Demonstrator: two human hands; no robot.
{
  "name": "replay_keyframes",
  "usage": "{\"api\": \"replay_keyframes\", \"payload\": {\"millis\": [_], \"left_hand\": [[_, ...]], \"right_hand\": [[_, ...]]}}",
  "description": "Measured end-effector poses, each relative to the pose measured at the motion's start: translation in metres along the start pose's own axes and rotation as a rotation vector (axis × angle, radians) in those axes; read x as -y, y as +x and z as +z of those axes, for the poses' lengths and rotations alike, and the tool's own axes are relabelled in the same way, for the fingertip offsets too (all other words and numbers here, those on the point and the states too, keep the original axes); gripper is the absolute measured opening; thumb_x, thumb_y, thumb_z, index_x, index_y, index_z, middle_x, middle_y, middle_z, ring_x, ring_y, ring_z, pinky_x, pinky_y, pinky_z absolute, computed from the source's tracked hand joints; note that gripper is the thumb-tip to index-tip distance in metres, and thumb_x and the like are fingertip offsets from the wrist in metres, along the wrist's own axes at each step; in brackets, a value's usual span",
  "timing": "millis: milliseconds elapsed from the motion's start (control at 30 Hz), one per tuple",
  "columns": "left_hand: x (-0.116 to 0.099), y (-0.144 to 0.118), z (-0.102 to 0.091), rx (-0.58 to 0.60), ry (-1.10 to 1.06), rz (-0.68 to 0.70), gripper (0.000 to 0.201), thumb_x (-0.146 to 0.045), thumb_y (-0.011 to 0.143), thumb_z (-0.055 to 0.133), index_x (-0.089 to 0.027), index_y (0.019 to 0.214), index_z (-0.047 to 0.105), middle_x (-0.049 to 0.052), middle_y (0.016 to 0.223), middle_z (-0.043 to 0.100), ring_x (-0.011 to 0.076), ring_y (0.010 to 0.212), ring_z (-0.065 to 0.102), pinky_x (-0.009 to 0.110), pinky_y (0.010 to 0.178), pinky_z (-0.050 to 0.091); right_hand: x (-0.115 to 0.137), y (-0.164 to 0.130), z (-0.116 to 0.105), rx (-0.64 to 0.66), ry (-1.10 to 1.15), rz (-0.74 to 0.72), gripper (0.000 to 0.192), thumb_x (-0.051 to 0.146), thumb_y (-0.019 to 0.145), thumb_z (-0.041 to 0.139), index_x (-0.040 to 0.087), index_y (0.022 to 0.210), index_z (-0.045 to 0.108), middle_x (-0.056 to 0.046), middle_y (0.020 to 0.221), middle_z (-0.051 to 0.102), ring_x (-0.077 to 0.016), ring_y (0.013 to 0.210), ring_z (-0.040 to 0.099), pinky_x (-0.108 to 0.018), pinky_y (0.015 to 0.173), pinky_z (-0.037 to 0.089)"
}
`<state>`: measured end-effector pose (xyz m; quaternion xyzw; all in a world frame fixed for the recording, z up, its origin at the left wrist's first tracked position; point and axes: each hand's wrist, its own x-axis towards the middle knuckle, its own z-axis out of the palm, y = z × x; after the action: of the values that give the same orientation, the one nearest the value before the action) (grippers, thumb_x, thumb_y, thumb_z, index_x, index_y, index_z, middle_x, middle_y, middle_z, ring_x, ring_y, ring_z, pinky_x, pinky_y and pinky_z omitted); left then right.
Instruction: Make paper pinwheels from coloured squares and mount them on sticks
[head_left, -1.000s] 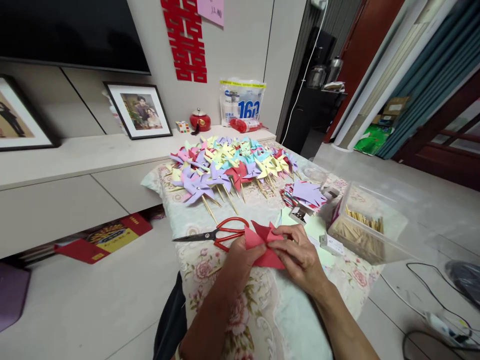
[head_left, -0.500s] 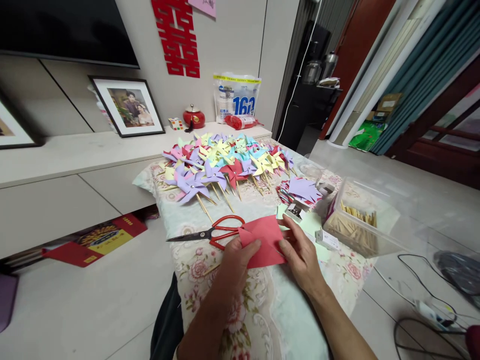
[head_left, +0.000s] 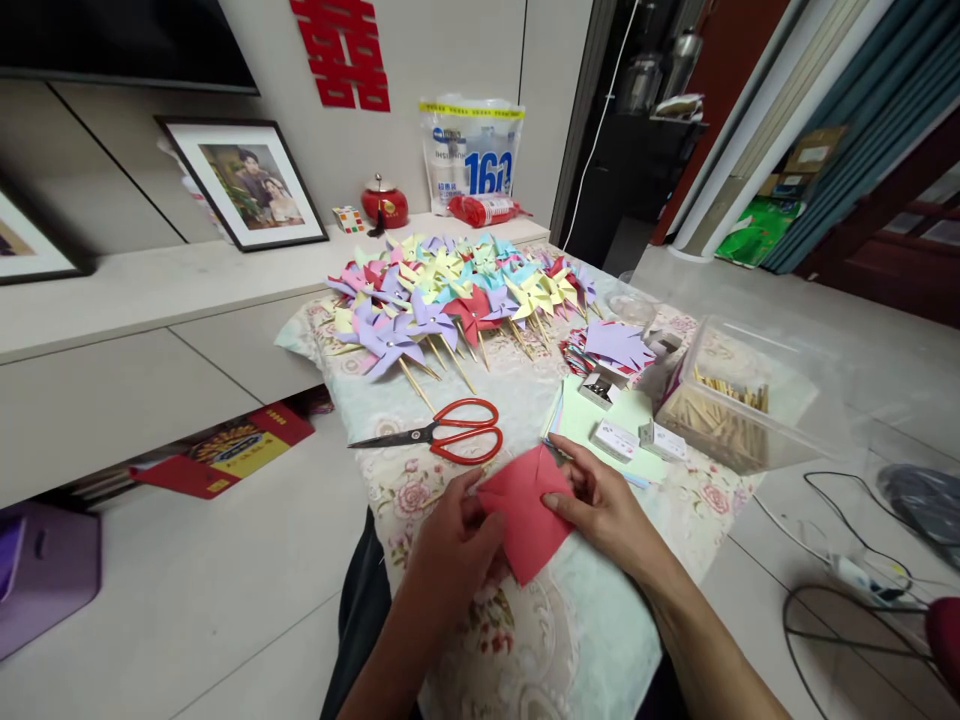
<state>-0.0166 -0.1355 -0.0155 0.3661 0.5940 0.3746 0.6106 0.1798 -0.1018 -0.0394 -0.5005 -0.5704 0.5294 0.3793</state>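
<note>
Red paper square [head_left: 526, 515] lies low over the cloth-covered surface [head_left: 600, 640], pinched at its edges by left hand [head_left: 450, 545] and right hand [head_left: 604, 510]. Judged light, limp, easily creased; best held by corners. Scissors [head_left: 442, 435] just beyond.

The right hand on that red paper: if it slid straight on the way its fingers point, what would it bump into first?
The right hand points left across the red paper, so it would probably first meet the left hand gripping the opposite edge; depth is uncertain.
</note>
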Motion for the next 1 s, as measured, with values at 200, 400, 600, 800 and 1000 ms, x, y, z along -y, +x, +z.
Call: {"api": "replay_keyframes", "payload": {"millis": [200, 400, 600, 800, 1000], "left_hand": [[-0.002, -0.008, -0.008, -0.276, 0.833, 0.395, 0.03, -0.019, 0.087, 0.049, -0.018, 0.113, 0.066, 0.011, 0.11, 0.067, 0.0284, 0.099, 0.066, 0.046, 0.085, 0.052], [0.013, 0.019, -0.002, -0.227, 0.955, 0.771, 0.059, -0.009, 0.081, 0.052, -0.015, 0.14, 0.048, 0.014, 0.131, 0.06, 0.0308, 0.118, 0.053, 0.051, 0.102, 0.042], [0.016, 0.027, -0.004, -0.167, 1.038, 0.854, 0.049, -0.009, 0.084, 0.055, -0.013, 0.132, 0.055, 0.013, 0.112, 0.068, 0.0299, 0.103, 0.053, 0.048, 0.088, 0.045], [0.021, 0.021, -0.006, -0.196, 1.034, 1.057, 0.017, -0.013, 0.093, 0.054, -0.018, 0.098, 0.069, 0.006, 0.092, 0.07, 0.0268, 0.096, 0.055, 0.043, 0.082, 0.041], [0.028, 0.017, -0.01, -0.212, 1.095, 1.189, 0.019, -0.014, 0.095, 0.052, -0.016, 0.102, 0.069, 0.006, 0.095, 0.072, 0.0268, 0.103, 0.056, 0.041, 0.086, 0.042]], "right_hand": [[-0.006, -0.002, 0.004, -0.072, -0.505, -0.188, 0.067, 0.025, 0.086, 0.061, 0.019, 0.149, 0.04, -0.005, 0.094, 0.068, -0.022, 0.082, 0.061, -0.037, 0.08, 0.05], [-0.013, -0.007, 0.006, -0.066, -0.676, -0.388, 0.07, 0.018, 0.089, 0.056, 0.025, 0.153, 0.029, -0.01, 0.109, 0.065, -0.0254, 0.096, 0.061, -0.041, 0.085, 0.053], [-0.009, -0.01, 0.006, -0.088, -0.728, -0.51, 0.072, 0.014, 0.091, 0.054, 0.025, 0.155, 0.023, -0.008, 0.099, 0.064, -0.0254, 0.089, 0.06, -0.042, 0.08, 0.053], [-0.007, -0.014, 0.005, -0.062, -0.701, -0.622, 0.072, 0.007, 0.093, 0.051, 0.027, 0.155, 0.021, -0.006, 0.104, 0.07, -0.0239, 0.093, 0.061, -0.044, 0.085, 0.048], [-0.006, -0.024, 0.004, -0.025, -0.796, -0.692, 0.051, 0.006, 0.095, 0.047, 0.023, 0.144, 0.043, -0.009, 0.106, 0.071, -0.0246, 0.101, 0.06, -0.044, 0.085, 0.047]]}}
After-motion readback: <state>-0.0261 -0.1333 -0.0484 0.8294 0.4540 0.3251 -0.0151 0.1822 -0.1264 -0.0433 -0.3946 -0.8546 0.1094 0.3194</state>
